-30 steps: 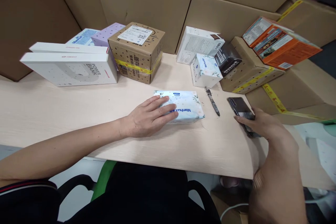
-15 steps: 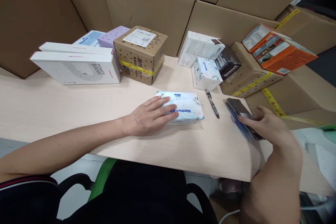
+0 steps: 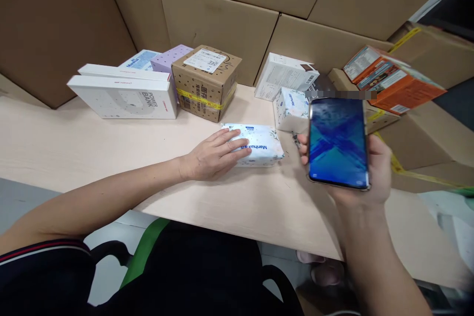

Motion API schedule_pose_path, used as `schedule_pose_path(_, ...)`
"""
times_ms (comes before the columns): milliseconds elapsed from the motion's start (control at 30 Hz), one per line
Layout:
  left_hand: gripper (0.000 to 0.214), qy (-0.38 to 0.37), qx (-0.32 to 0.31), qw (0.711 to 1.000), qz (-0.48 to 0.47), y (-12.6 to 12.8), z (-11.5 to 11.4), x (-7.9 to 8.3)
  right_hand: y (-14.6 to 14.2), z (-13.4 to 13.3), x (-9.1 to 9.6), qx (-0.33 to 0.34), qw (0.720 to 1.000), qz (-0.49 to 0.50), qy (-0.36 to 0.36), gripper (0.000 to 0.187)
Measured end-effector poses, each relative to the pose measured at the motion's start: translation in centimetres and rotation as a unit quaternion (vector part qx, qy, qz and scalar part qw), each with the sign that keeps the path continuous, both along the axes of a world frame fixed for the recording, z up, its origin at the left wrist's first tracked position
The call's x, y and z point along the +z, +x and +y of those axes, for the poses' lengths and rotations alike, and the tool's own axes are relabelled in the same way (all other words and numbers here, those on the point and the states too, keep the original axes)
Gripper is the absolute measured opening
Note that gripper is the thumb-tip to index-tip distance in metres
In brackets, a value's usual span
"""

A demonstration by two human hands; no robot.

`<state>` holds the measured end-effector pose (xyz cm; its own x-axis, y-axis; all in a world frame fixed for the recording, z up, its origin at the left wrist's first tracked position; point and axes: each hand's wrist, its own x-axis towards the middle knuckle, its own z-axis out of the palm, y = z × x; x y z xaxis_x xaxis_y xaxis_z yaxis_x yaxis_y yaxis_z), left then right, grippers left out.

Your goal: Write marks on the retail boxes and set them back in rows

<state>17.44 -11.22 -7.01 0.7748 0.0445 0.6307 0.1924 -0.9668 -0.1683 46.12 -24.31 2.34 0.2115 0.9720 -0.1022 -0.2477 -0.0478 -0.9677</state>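
My left hand (image 3: 218, 154) lies flat on a tissue pack (image 3: 264, 145) with a pale floral wrapper and blue "Manhua" lettering, its fingers stretched over the left part. In my right hand (image 3: 377, 173) is a smartphone (image 3: 337, 143), raised above the table with its lit blue screen facing me. Fingers wrap round the phone from behind and show at its left edge. Just left of them, a pen (image 3: 295, 139) on the table is mostly hidden. A smaller floral tissue pack (image 3: 291, 111) stands behind the phone, partly covered by it.
White power bank boxes (image 3: 126, 98), a purple box (image 3: 172, 59) and a taped brown carton (image 3: 205, 84) stand at the back left. At the back right are a white box (image 3: 285, 76) and an orange box (image 3: 396, 81) on a carton. Large cardboard boxes (image 3: 218, 24) wall the table's back.
My right hand has lifted the phone off the table, moved it left and turned its screen toward me. My left hand stays on the tissue pack. The view has shifted slightly.
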Motion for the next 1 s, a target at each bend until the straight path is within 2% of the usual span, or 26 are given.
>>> schedule_pose_path(167, 0.044, 0.007, -0.003, 1.0, 0.011, -0.1, 0.5, 0.1, -3.4, 1.0, 0.2, 0.071, 0.994, 0.079, -0.03, 0.061)
schedule_pose_path(333, 0.044, -0.008, -0.005, 1.0, 0.008, -0.1, 0.6, -0.3, -4.6, 1.6, 0.8, 0.131, 0.99, 0.012, -0.045, 0.065)
schedule_pose_path(467, 0.044, -0.009, -0.013, 1.0, -0.006, 0.0, 0.5, -0.4, -5.5, 1.4, -0.4, 0.174, 0.98, 0.011, -0.093, 0.072)
schedule_pose_path(633, 0.038, -0.014, -0.015, 1.0, -0.006, 0.1, 0.5, -0.3, -6.7, 0.9, -2.7, 0.248, 0.955, 0.091, -0.132, 0.08)
schedule_pose_path(800, 0.033, -0.023, -0.019, 0.999, 0.015, 0.2, 0.5, 0.2, -7.0, 1.1, -4.1, 0.256, 0.937, 0.194, -0.141, 0.072)
schedule_pose_path(1000, 0.03, -0.01, -0.016, 1.0, 0.013, 0.2, 0.3, 0.4, -7.1, 1.2, -4.3, 0.247, 0.937, 0.2, -0.143, 0.071)
